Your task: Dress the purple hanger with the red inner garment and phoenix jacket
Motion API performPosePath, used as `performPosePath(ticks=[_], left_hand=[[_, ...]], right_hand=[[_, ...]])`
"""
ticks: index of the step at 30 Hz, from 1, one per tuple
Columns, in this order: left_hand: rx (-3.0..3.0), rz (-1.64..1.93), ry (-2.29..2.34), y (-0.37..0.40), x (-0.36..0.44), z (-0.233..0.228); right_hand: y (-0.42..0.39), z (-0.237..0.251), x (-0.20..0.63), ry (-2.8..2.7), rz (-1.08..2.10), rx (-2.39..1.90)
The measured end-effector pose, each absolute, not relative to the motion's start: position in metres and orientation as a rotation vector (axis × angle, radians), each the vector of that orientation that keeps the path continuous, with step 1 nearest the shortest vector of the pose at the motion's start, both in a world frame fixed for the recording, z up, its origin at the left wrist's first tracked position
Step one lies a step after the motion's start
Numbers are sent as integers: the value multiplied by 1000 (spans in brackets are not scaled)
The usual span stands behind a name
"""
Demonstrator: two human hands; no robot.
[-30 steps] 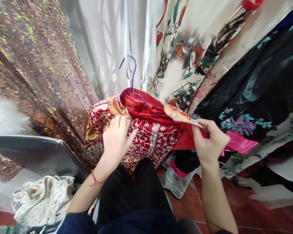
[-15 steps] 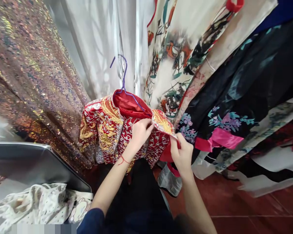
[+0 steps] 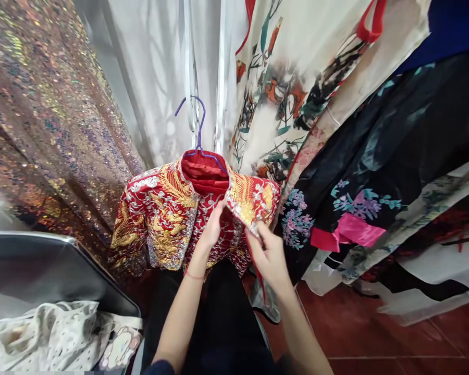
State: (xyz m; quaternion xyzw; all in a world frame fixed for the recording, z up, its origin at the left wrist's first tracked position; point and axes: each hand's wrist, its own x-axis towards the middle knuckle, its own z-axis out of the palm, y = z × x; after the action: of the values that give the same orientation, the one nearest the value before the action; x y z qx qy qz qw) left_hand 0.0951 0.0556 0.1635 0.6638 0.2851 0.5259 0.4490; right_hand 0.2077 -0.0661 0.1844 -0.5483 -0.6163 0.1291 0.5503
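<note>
- The red embroidered jacket, worked in gold and silver thread, hangs on a purple wire hanger whose hook rises in front of a white sheer curtain.
- The jacket sits between a sequinned fabric on its left and a cream floral robe on its right, close against both.
- The left hand reaches up to the jacket's front just below the red collar lining; its fingers are bunched narrow and press on the embroidered cloth at the opening. Whether they pinch a fold cannot be told.
- A thin red string circles the left wrist.
- The right hand is just beside the left, lower and to the right; thumb and fingers are closed on the lower edge of the jacket's right front panel, pulling it toward the middle.
- A black floral garment with a pink sash hangs to the right of the cream robe, well apart from the hands.
- At the lower left lies a dark grey case lid, and a white spotted cloth bag rests against its near edge.
- The floor under the garments is red tile.
</note>
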Motion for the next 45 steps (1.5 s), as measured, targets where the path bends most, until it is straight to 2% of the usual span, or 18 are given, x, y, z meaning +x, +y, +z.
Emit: performPosePath(ticks=[4,7,12,14,19,24,27,29,33,36,40,45], left_hand=[[1504,1226,786,15,68,151],[1480,1187,971,7,67,142],[1367,1210,932,9,70,114],[1346,1221,933,5,68,102],[1264,1205,874,-3,65,69],[1242,1093,868,-1,66,43],[1223,1137,880,0,60,44],[1228,1186,929,1,55,54],[1280,1316,1007,1,46,91],[1326,1434,1033,3,42,118],[1336,1489,1096,13,35,119],[1266,1361,1195,28,29,66]], right_hand=[[-64,160,196,-1848,348,-1234],[-68,169,202,-2038,309,-1110],[-39,215,248,-1617,-158,-1113],[-16,225,268,-1519,-224,-1193],[16,197,287,-1553,347,-1186],[24,139,281,-1195,542,-1086],[20,126,282,-1145,502,-1153],[7,134,282,-1150,335,-1232],[-36,174,271,-1112,-139,-1332],[-64,203,258,-1057,-341,-1318],[-78,209,248,-1279,-254,-1326],[-74,172,247,-1480,63,-1585]])
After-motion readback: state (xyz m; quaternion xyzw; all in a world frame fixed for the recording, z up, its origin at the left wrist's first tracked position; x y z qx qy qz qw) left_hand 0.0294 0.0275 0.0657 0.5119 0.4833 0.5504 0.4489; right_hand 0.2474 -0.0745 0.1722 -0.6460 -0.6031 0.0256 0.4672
